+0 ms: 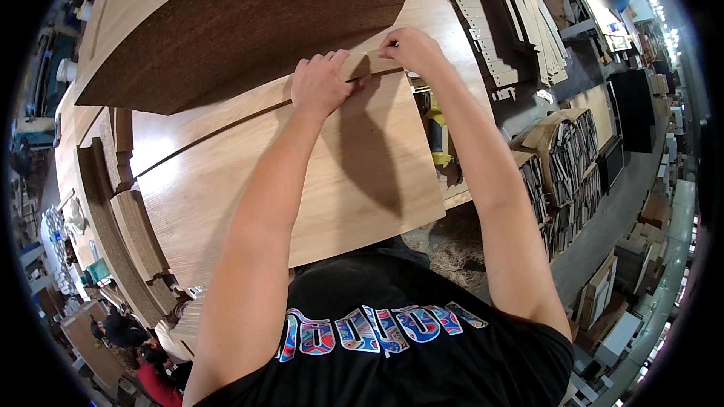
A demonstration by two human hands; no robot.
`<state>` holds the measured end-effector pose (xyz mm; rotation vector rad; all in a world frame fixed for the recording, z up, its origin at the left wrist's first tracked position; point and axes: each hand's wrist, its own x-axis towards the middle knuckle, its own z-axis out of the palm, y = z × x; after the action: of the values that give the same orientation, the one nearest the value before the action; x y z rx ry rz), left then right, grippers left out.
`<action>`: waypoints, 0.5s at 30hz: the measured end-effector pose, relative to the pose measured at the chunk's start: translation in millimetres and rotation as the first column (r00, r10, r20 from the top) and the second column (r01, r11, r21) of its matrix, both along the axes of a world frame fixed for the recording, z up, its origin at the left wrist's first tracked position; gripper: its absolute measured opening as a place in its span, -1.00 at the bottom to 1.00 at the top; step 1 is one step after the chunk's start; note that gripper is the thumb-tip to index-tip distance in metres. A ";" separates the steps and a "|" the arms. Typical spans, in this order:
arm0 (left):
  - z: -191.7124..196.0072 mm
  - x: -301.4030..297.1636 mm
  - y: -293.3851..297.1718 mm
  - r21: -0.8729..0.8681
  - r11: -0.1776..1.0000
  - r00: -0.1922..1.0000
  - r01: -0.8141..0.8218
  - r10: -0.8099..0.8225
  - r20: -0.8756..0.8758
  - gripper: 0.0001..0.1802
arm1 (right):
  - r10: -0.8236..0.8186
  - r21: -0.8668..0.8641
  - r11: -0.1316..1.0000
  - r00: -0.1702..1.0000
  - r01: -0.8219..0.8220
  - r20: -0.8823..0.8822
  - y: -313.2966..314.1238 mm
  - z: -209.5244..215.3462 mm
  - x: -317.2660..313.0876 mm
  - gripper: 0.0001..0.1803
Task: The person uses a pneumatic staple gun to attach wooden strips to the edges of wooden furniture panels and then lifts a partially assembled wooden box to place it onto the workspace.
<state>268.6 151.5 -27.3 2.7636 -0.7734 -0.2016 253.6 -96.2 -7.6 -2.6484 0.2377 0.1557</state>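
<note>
Two light wood-grain boards lie in front of me, a dark seam between them. My left hand (320,84) lies across the seam, its fingers curled over the far board (369,66) and its thumb toward the near board (354,151). To its right, by the far board's right end, my right hand (413,51) has its fingers drawn together in a pinch. Whatever may be between those fingertips is too small or hidden to tell. Shadows of my arms fall on the near board.
Beyond my hands rises a block with a rough dark brown side (256,30). A yellow and black tool (437,132) sits right of the near board. Brown strips (102,211) stand at left. Bundled pieces (566,158) and long slotted strips (475,22) lie right. People (154,377) are at lower left.
</note>
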 end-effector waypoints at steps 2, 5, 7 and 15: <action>10.7 -2.8 -0.1 0.033 0.999 1.000 0.012 -0.011 -0.018 -0.13 | -0.178 0.052 0.982 0.982 0.181 -0.059 7.0 3.6 -13.4 -0.57; 9.1 -5.2 1.1 -0.006 1.000 1.000 0.004 -0.003 0.012 -0.12 | -0.410 0.090 0.903 0.905 0.420 -0.115 18.2 -5.8 -31.7 -0.50; 9.3 -3.8 -1.1 0.006 1.000 1.000 0.010 -0.010 -0.002 -0.09 | -0.512 0.185 0.844 0.859 0.503 -0.002 22.6 -26.4 -47.8 -0.48; 1.6 0.4 0.1 -0.010 1.000 0.999 0.015 -0.014 0.037 -0.11 | -0.552 0.148 0.820 0.832 0.553 -0.055 40.0 -1.0 -83.3 -0.52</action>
<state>269.0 151.5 -25.7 2.7604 -0.8019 -0.1496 170.2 -56.2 -8.5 -2.3080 0.9447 -0.0077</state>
